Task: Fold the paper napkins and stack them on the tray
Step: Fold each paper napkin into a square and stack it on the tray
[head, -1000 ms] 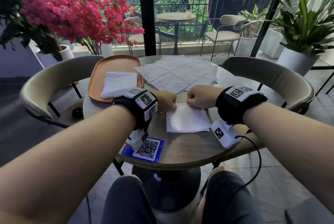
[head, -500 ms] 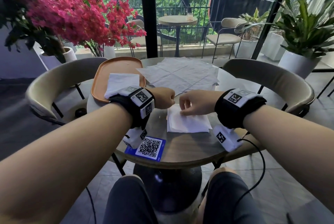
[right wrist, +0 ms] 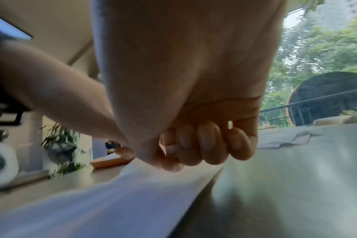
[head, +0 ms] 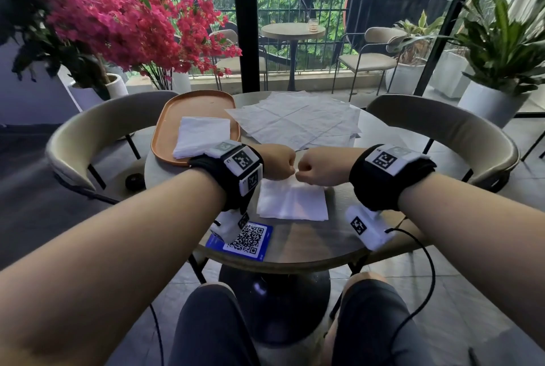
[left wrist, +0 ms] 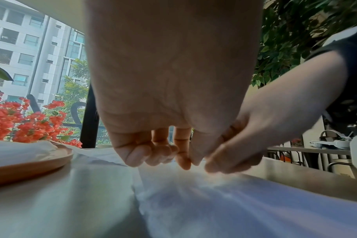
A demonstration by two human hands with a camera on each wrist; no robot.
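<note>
A folded white napkin (head: 292,202) lies on the round table in front of me. My left hand (head: 278,163) and right hand (head: 312,168) meet knuckle to knuckle at the middle of its far edge. In the left wrist view the left thumb and forefinger (left wrist: 185,161) pinch that edge of the napkin (left wrist: 214,201). The right hand (right wrist: 171,164) has its fingers curled, its thumb tip down on the napkin (right wrist: 112,201). An orange tray (head: 165,129) at the left holds a stack of folded napkins (head: 200,135). Unfolded napkins (head: 295,120) are spread at the far side.
A blue QR card (head: 250,237) lies near the table's front edge (head: 295,256). Curved beige chairs stand left (head: 88,135) and right (head: 442,123). Red flowers (head: 118,17) hang over the far left, beyond the tray.
The hands were apart along the napkin's far edge. The right hand then pressed the napkin with straighter fingers. Now both are curled and touch each other at the edge's middle.
</note>
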